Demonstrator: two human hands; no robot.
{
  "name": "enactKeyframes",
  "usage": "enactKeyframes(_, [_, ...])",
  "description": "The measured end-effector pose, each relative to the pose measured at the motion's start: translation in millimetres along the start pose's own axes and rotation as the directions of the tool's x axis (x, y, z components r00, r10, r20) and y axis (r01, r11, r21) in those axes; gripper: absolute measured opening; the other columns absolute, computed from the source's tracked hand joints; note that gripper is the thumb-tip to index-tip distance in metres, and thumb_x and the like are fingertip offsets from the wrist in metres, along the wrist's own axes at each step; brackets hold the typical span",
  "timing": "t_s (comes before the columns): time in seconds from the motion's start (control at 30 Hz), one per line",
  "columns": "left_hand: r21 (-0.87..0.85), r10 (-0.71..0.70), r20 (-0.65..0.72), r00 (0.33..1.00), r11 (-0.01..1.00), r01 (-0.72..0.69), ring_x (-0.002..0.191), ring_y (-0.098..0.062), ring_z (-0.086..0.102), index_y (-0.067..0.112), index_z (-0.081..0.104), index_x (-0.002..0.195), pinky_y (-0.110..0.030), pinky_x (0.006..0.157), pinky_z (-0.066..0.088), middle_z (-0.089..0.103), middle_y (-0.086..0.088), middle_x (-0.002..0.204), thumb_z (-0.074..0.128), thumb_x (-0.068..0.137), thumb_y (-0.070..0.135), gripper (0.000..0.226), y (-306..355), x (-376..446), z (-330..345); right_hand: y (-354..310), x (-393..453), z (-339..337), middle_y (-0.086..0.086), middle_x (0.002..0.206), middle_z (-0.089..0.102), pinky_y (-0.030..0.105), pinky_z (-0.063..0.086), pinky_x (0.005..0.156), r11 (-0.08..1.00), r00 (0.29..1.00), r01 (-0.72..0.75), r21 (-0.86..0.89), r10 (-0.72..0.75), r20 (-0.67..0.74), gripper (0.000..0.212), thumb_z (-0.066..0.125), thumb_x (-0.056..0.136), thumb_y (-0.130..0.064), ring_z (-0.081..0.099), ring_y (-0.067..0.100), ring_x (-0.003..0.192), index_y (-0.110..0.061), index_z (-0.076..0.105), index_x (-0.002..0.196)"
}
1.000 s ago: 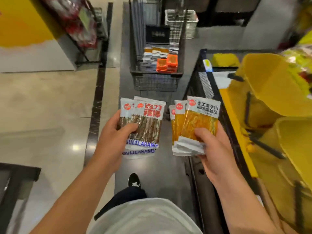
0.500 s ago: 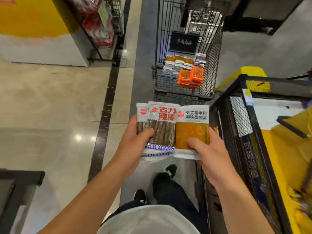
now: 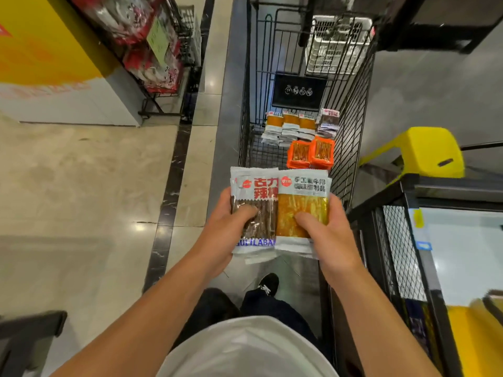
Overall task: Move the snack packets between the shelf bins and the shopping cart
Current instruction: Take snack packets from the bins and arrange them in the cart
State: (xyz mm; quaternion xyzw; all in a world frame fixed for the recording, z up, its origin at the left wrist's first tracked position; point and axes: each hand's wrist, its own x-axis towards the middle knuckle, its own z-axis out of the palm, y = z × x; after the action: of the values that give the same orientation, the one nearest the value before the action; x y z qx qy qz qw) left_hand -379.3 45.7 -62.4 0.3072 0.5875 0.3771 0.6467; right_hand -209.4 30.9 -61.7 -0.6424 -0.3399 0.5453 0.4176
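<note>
My left hand grips a small stack of white packets with brown sticks. My right hand grips a stack of white packets with yellow filling. The two stacks touch side by side, held just in front of the near end of the black wire shopping cart. Inside the cart lie rows of yellow packets, a pile of brown packets and two orange packets.
A black mesh shelf frame stands at my right, with a yellow bin beyond it. A rack of red bagged goods lines the aisle at the upper left. A white basket sits behind the cart.
I have turned from the yellow shelf bins toward the cart. Both hands came together, joining the two stacks, and moved closer to the cart's near end.
</note>
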Motion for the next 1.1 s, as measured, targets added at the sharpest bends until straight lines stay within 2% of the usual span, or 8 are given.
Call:
enactKeyframes(0.1, [-0.07, -0.012, -0.038, 0.999, 0.997, 0.009, 0.094, -0.021, 0.069, 0.031, 0.059, 0.121, -0.039, 0.074, 0.056, 0.071, -0.006, 0.111, 0.043, 0.094, -0.001, 0.045, 20, 31, 6, -13, 33, -10, -0.001, 0.107, 0.074, 0.049, 0.054, 0.095, 0.992, 0.998, -0.06, 0.107, 0.063, -0.019, 0.039, 0.067, 0.089, -0.008, 0.07, 0.024, 0.102, -0.027, 0.059, 0.122])
enactKeyframes(0.2, [-0.074, -0.025, -0.036, 0.999, 0.997, 0.022, 0.099, -0.026, 0.067, 0.032, 0.063, 0.118, -0.044, 0.083, 0.056, 0.073, -0.003, 0.107, 0.047, 0.085, 0.005, 0.046, 40, 64, 6, -25, 64, -17, 0.0, 0.105, 0.075, 0.043, 0.057, 0.086, 0.977, 0.994, -0.107, 0.186, 0.106, 0.013, 0.039, 0.062, 0.092, 0.0, 0.071, 0.026, 0.101, -0.021, 0.059, 0.124])
enactKeyframes(0.43, [0.107, 0.007, 0.055, 0.998, 0.994, -0.012, 0.106, -0.023, 0.067, 0.035, 0.062, 0.114, -0.053, 0.098, 0.051, 0.074, 0.004, 0.109, 0.047, 0.085, 0.003, 0.046, 92, 162, 3, -56, 143, -9, -0.005, 0.106, 0.074, 0.026, 0.058, 0.073, 0.984, 0.991, -0.084, 0.158, 0.1, -0.091, 0.051, 0.06, 0.09, 0.008, 0.072, 0.012, 0.094, -0.024, 0.051, 0.128])
enactKeyframes(0.6, [0.155, -0.03, 0.135, 0.99, 0.988, 0.008, 0.103, -0.022, 0.067, 0.032, 0.07, 0.101, -0.052, 0.096, 0.051, 0.075, 0.004, 0.103, 0.051, 0.069, 0.014, 0.042, 135, 244, -3, -85, 208, 15, -0.004, 0.113, 0.07, 0.03, 0.058, 0.079, 0.994, 0.984, -0.097, 0.057, 0.104, -0.145, 0.053, 0.064, 0.088, 0.004, 0.071, 0.008, 0.094, -0.033, 0.046, 0.122])
enactKeyframes(0.67, [0.208, -0.042, 0.19, 0.981, 0.978, 0.002, 0.101, -0.018, 0.067, 0.029, 0.068, 0.101, -0.052, 0.098, 0.051, 0.075, 0.008, 0.099, 0.051, 0.078, 0.009, 0.034, 145, 271, 0, -97, 231, 29, -0.013, 0.107, 0.071, 0.035, 0.056, 0.085, 0.993, 0.987, -0.112, -0.022, 0.109, -0.121, 0.056, 0.066, 0.089, -0.002, 0.07, 0.005, 0.093, -0.037, 0.044, 0.126])
enactKeyframes(0.87, [0.231, -0.178, 0.297, 0.938, 0.967, 0.111, 0.103, -0.012, 0.066, 0.04, 0.055, 0.113, -0.039, 0.092, 0.053, 0.073, 0.018, 0.101, 0.052, 0.069, 0.018, 0.049, 144, 329, 9, -106, 280, 55, -0.011, 0.111, 0.066, 0.045, 0.052, 0.098, 0.984, 0.973, -0.157, -0.088, 0.139, -0.185, 0.055, 0.062, 0.086, -0.002, 0.065, 0.011, 0.107, -0.042, 0.044, 0.119])
enactKeyframes(0.93, [0.237, -0.192, 0.293, 0.937, 0.964, 0.124, 0.102, -0.006, 0.067, 0.041, 0.055, 0.112, -0.034, 0.09, 0.052, 0.073, 0.019, 0.102, 0.06, 0.081, 0.02, 0.038, 137, 342, 14, -98, 295, 59, -0.008, 0.113, 0.065, 0.046, 0.052, 0.097, 0.982, 0.963, -0.172, -0.079, 0.15, -0.224, 0.054, 0.065, 0.084, -0.005, 0.064, 0.014, 0.108, -0.043, 0.043, 0.116])
enactKeyframes(1.1, [0.374, -0.2, 0.286, 0.937, 0.924, 0.083, 0.101, 0.01, 0.06, 0.043, 0.05, 0.114, -0.02, 0.089, 0.048, 0.064, 0.024, 0.112, 0.063, 0.096, 0.032, 0.024, 123, 368, 30, -76, 320, 50, -0.019, 0.108, 0.067, 0.023, 0.054, 0.086, 0.988, 0.956, -0.155, -0.028, 0.143, -0.258, 0.049, 0.069, 0.093, -0.016, 0.064, -0.009, 0.097, -0.031, 0.044, 0.132])
